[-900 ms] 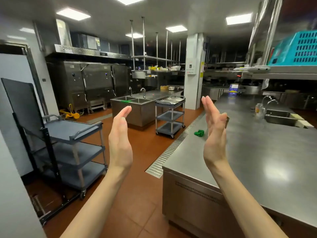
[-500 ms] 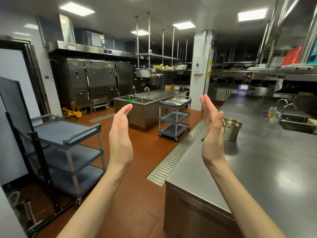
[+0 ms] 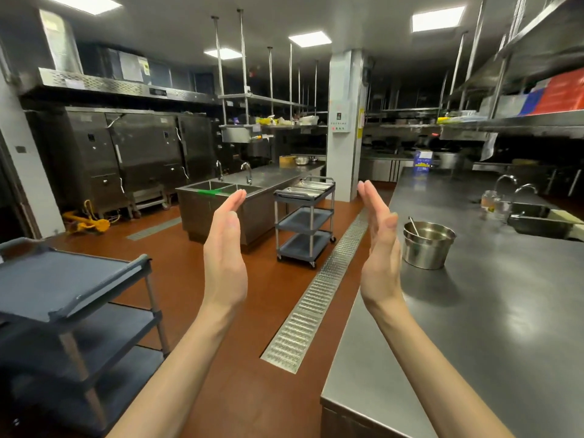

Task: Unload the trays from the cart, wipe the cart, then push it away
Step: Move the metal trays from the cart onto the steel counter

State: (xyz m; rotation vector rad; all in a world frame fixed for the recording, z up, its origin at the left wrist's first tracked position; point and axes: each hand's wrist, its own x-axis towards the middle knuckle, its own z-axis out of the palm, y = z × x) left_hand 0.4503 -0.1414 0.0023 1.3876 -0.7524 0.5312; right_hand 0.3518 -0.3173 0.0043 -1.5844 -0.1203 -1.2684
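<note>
- Steel trays (image 3: pixel 306 188) are being carried on the top shelf of the cart (image 3: pixel 305 220), beyond both hands, not yet unloaded.
- Left hand (image 3: pixel 225 248) and right hand (image 3: pixel 380 245) are being held up well short of the cart, fingers straight, palms facing, nothing grasped, probably readied for a tray.

Both bare hands raised, palms facing each other, holding nothing.

The left hand (image 3: pixel 225 248) and right hand (image 3: pixel 380 245) stand upright at about the same height, well apart, fingers straight and together and pointing up and forward; both bare forearms reach in from the bottom edge.
</note>
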